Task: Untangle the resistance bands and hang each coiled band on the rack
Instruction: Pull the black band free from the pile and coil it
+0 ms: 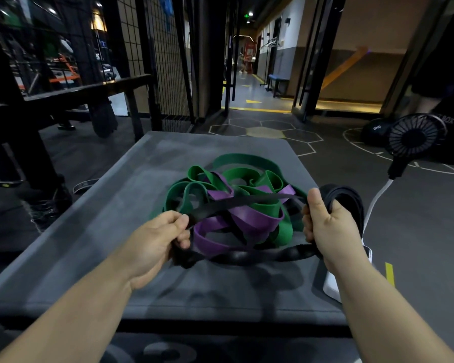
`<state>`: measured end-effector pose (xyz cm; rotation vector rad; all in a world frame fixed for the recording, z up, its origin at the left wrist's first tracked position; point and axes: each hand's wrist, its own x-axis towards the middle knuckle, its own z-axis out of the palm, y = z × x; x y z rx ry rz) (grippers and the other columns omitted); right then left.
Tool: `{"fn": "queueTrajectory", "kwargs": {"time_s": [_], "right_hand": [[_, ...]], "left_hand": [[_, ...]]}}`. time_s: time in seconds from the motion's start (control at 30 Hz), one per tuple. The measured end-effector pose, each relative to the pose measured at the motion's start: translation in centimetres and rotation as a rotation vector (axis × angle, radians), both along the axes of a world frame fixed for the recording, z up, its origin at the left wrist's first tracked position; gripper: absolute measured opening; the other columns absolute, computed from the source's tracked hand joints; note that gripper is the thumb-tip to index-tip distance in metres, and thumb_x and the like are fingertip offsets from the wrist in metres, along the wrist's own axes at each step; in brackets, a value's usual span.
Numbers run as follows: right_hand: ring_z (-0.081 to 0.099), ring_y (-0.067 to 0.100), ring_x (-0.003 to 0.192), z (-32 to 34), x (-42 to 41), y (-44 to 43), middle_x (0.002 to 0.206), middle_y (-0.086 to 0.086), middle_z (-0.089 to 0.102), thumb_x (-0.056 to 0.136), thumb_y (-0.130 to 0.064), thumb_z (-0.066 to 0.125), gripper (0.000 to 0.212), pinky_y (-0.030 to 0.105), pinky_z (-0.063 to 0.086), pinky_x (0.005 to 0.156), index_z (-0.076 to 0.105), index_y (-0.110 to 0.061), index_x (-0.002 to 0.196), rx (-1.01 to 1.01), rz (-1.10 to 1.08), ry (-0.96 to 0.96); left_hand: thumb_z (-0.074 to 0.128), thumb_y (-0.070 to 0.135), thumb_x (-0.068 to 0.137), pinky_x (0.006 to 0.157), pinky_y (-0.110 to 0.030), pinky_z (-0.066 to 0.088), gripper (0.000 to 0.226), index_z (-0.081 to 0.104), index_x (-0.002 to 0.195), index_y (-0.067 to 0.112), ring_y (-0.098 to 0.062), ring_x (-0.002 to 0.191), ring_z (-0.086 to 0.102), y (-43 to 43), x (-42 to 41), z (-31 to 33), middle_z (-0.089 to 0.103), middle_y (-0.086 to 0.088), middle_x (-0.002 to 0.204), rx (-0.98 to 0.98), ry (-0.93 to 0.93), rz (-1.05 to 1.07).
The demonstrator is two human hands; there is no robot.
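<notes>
L hand (157, 239) pinched the black band (236, 203) btwn thumb & fingers, over the near-middle of the grey pad (110, 205). R hand (323, 226) gripped the same band, w/ several loops bunched in its fist, above the pad's right edge. One strand ran tight btwn the hands; another sagged onto the pad just below them. At the pad's centre, a green band (247, 174) & a purple band (252, 221) lay tangled together, the black one threading thru them. Off the pad's right side was a small black fan (414, 137) w/ a white cable (378, 197). Beyond the pad's far-left corner, a dark bench (97, 87).
</notes>
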<state>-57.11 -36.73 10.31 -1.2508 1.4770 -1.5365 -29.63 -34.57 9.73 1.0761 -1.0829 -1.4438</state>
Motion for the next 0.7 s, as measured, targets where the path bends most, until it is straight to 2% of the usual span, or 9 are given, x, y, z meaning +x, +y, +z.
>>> {"fn": "queueTrajectory", "kwargs": {"time_s": [0.07, 0.1, 0.17, 0.23, 0.27, 0.33, 0.4, 0.57, 0.7], "right_hand": [[0.039, 0.014, 0.046, 0.0, -0.1, 0.0, 0.053, -0.003, 0.048, 0.074, -0.067, 0.052, 0.059, 0.033, 0.036, 0.050, 0.050, -0.009, 0.084, 0.003, 0.003, 0.005], [0.040, 0.014, 0.047, 0.1, 0.0, 0.0, 0.053, -0.003, 0.049, 0.069, -0.071, 0.051, 0.063, 0.034, 0.037, 0.052, 0.050, -0.009, 0.083, 0.005, 0.008, 0.012], [0.041, 0.015, 0.048, -0.1, 0.1, 0.0, 0.054, -0.001, 0.050, 0.064, -0.073, 0.052, 0.070, 0.036, 0.037, 0.054, 0.052, -0.006, 0.083, 0.007, 0.041, 0.028], [0.043, 0.013, 0.049, -0.4, 0.1, 0.2, 0.055, -0.002, 0.051, 0.066, -0.073, 0.058, 0.071, 0.035, 0.038, 0.056, 0.055, -0.004, 0.083, 0.025, 0.123, 0.073], [0.046, 0.010, 0.049, -0.6, 0.1, 0.2, 0.054, -0.008, 0.053, 0.073, -0.068, 0.064, 0.060, 0.032, 0.040, 0.058, 0.056, -0.009, 0.082, 0.033, 0.171, 0.121], [0.052, -0.003, 0.049, -0.8, 0.4, 0.4, 0.053, -0.016, 0.059, 0.082, -0.040, 0.076, 0.027, 0.016, 0.042, 0.057, 0.058, -0.021, 0.083, 0.059, 0.279, 0.209], [0.056, -0.008, 0.053, -1.0, 0.8, 0.7, 0.062, -0.015, 0.064, 0.080, -0.023, 0.079, 0.021, 0.009, 0.042, 0.053, 0.060, -0.020, 0.089, 0.091, 0.367, 0.221], [0.062, 0.003, 0.058, -1.5, 2.1, 1.3, 0.067, -0.003, 0.070, 0.090, -0.022, 0.070, 0.010, 0.017, 0.047, 0.063, 0.061, -0.019, 0.087, 0.111, 0.442, 0.268], [0.061, 0.008, 0.069, -2.1, 2.4, 1.6, 0.075, -0.005, 0.068, 0.088, -0.024, 0.073, 0.010, 0.025, 0.048, 0.069, 0.064, -0.018, 0.087, 0.174, 0.624, 0.256]], "left_hand": [[0.058, 0.028, 0.088, 0.060, -0.023, 0.048, 0.023, 0.063, 0.075, 0.008, -0.011, 0.059, 0.055, 0.1, 0.2, 0.2, 0.056, -0.001, 0.065, -0.010, 0.087, -0.042], [0.074, 0.034, 0.076, 0.058, -0.023, 0.053, 0.024, 0.070, 0.072, 0.011, -0.010, 0.060, 0.061, 0.2, 0.4, 0.4, 0.061, -0.001, 0.067, -0.006, 0.159, -0.068], [0.097, 0.041, 0.038, 0.059, -0.021, 0.056, 0.045, 0.076, 0.068, 0.015, -0.007, 0.062, 0.064, 0.1, 0.9, 0.8, 0.064, 0.001, 0.068, -0.015, 0.304, -0.080], [0.100, 0.042, 0.022, 0.066, -0.019, 0.057, 0.055, 0.075, 0.064, 0.016, -0.007, 0.062, 0.063, 0.0, 1.2, 0.7, 0.064, 0.002, 0.065, -0.047, 0.361, -0.037], [0.100, 0.043, 0.021, 0.069, -0.020, 0.056, 0.055, 0.075, 0.063, 0.016, -0.008, 0.063, 0.064, 0.0, 1.3, 0.8, 0.064, 0.002, 0.063, -0.067, 0.371, -0.030], [0.100, 0.043, 0.020, 0.072, -0.022, 0.056, 0.057, 0.076, 0.065, 0.017, -0.009, 0.067, 0.067, 0.2, 1.4, 1.0, 0.063, 0.004, 0.061, -0.089, 0.403, -0.034], [0.100, 0.042, 0.022, 0.071, -0.022, 0.058, 0.059, 0.078, 0.071, 0.016, -0.010, 0.069, 0.068, 0.4, 1.4, 1.4, 0.062, 0.005, 0.060, -0.118, 0.411, -0.052], [0.098, 0.042, 0.036, 0.068, -0.025, 0.056, 0.050, 0.076, 0.075, 0.018, -0.013, 0.066, 0.065, 0.4, 1.0, 1.4, 0.058, 0.004, 0.061, -0.145, 0.383, -0.137], [0.083, 0.037, 0.065, 0.065, -0.028, 0.045, 0.032, 0.066, 0.081, 0.015, -0.013, 0.058, 0.048, 0.4, 0.7, 1.2, 0.044, 0.003, 0.064, -0.095, 0.366, -0.270]]}}
